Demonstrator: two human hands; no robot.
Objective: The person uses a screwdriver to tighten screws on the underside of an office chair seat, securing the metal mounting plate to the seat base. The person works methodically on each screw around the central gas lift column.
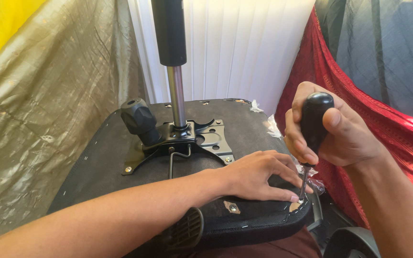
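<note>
Your right hand (331, 131) is wrapped tight around the black handle of a screwdriver (314, 126), its fingers fully closed on it; the shaft points down to a screw (300, 201) at the near right corner of the upturned chair seat (244, 129); your left hand (259, 174) lies flat and open on the seat's dark underside, holding nothing, fingertips just beside the screwdriver tip; behind it the black metal mounting plate (211, 138) carries a round knob (138, 118) and the upright gas cylinder (170, 43).

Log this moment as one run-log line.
right hand: grips screwdriver, tip at seat-edge screw | left hand: flat on upturned chair seat
</note>
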